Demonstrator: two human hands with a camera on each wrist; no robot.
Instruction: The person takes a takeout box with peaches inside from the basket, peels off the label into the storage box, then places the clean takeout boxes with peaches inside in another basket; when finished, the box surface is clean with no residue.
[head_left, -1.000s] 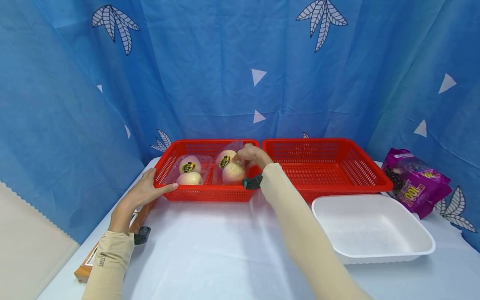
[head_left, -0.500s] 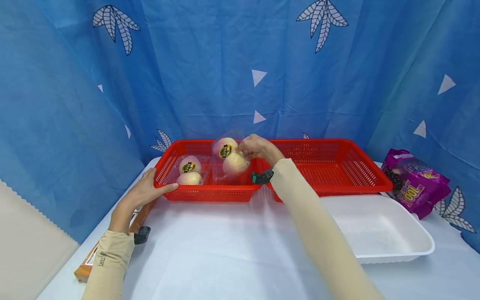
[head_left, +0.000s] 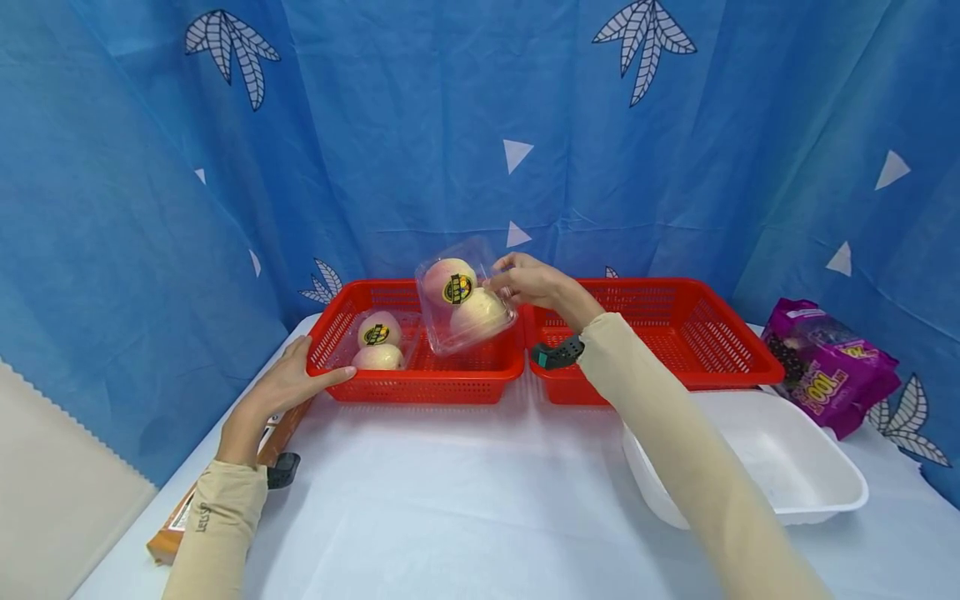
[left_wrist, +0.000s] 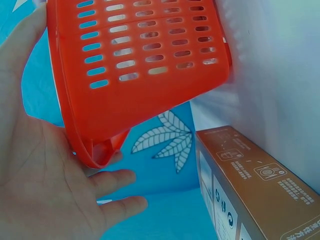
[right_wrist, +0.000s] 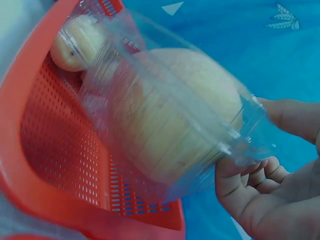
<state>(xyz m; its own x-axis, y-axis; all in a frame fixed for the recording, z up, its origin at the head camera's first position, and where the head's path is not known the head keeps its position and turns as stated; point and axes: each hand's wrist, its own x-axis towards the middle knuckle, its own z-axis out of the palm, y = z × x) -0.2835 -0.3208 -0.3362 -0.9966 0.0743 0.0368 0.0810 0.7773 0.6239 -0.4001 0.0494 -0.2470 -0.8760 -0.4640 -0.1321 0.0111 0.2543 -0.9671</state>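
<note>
My right hand [head_left: 525, 283] pinches the edge of a clear plastic clamshell [head_left: 463, 297] holding two pale apples, lifted and tilted above the left red basket [head_left: 420, 385]. In the right wrist view the clamshell [right_wrist: 165, 125] fills the middle, and my fingers [right_wrist: 260, 200] curl under its rim. A second clamshell of apples [head_left: 378, 342] lies in that basket. My left hand [head_left: 288, 383] rests flat against the basket's front left corner, fingers straight; the left wrist view shows the palm [left_wrist: 45, 175] against the basket wall [left_wrist: 135, 65].
An empty red basket [head_left: 675, 333] stands to the right. A white foam tray [head_left: 787, 475] sits in front of it, a purple snack bag [head_left: 832, 367] at the far right. A brown carton [left_wrist: 255, 185] lies under my left wrist. Blue curtain hangs behind.
My right hand has lifted the clamshell of apples up out of the left basket and drawn it toward the right. The left hand has stayed on the basket corner.
</note>
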